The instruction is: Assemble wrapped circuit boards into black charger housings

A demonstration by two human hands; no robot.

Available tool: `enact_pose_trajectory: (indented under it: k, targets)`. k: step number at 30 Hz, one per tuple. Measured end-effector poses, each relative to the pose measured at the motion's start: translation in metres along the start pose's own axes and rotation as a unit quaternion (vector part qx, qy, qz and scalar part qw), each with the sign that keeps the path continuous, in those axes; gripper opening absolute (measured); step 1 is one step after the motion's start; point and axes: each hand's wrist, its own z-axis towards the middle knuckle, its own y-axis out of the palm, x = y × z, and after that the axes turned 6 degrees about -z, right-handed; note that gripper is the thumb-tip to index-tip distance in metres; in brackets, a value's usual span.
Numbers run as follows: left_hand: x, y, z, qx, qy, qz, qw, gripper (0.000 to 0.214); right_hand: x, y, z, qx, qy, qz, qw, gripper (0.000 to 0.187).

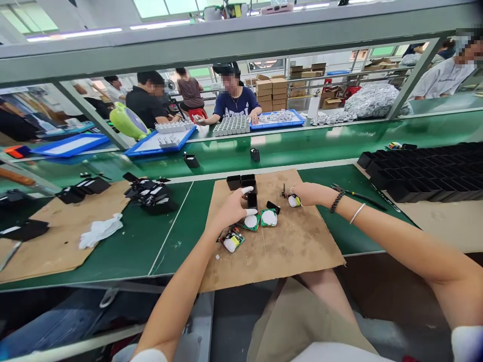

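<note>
My left hand (231, 208), with white finger cots on thumb and forefinger, grips a black plastic case (252, 200) between those fingers. Two more black cases (234, 182) stand just behind it on the cardboard sheet (290, 251). On the right, my right hand (305, 194) pinches a small circuit board (295, 201) with a yellow part and a white blob. Between my hands lie two green boards with round white pads (269, 217) and a small black piece (273, 206). Nearer me is another circuit board (233, 241) with a yellow part.
Rows of black cases (426, 171) fill the right side, with cutting pliers (358, 196) beside them. At left are piled black cases (151, 196) and a crumpled white tissue (101, 230). Beyond the green belt (222, 151), a co-worker (236, 100) sits behind blue-rimmed trays (277, 120).
</note>
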Motion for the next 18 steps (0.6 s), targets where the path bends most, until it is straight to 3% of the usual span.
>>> enact_pose_trajectory:
  k: [3,6,11,14,18]
  targets:
    - [0.012,0.005,-0.006,0.065,0.034,0.08,0.994,0.059,0.001,0.003,0.002,0.012,-0.005,0.004,1.0,0.044]
    - [0.037,0.013,-0.025,0.127,0.075,0.127,0.981,0.057,0.002,0.006,0.001,0.022,0.004,0.008,1.0,0.038]
    - [0.081,0.047,-0.068,0.139,0.163,0.116,0.97,0.044,0.0,0.004,-0.002,0.024,0.028,0.028,0.999,0.034]
    - [0.086,0.077,-0.082,0.178,0.187,0.185,0.948,0.038,-0.004,0.002,-0.001,0.024,0.045,0.04,0.998,0.033]
    - [0.074,0.101,-0.086,0.235,0.15,0.269,0.922,0.04,-0.009,0.001,-0.003,0.033,0.059,0.045,0.997,0.036]
